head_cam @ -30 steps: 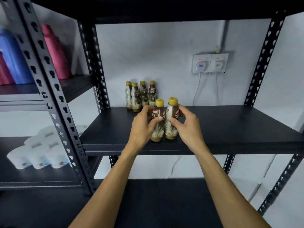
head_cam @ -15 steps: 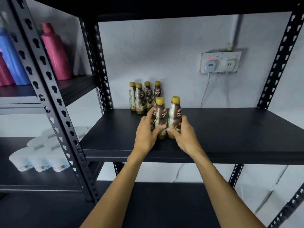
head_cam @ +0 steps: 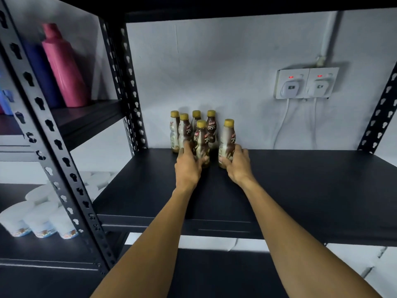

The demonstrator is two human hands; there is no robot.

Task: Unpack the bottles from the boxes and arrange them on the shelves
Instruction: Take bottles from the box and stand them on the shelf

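Reaching into the black shelf point(head_cam: 300, 190), I see my left grip point(head_cam: 188, 166) curled round one gold-capped bottle point(head_cam: 202, 140) and my right grip point(head_cam: 237, 166) wrapped round a second bottle point(head_cam: 227, 140). Both stand upright on the shelf, slightly apart, just in front of four more bottles point(head_cam: 174, 132) clustered against the back wall point(head_cam: 236, 61).

light dim, cool | top shelf point(head_cam: 236, 5) in black shadow | upright point(head_cam: 49, 147) bowed at frame edge | mild softness overall

Head view, forward toward shelf point(head_cam: 300, 179)
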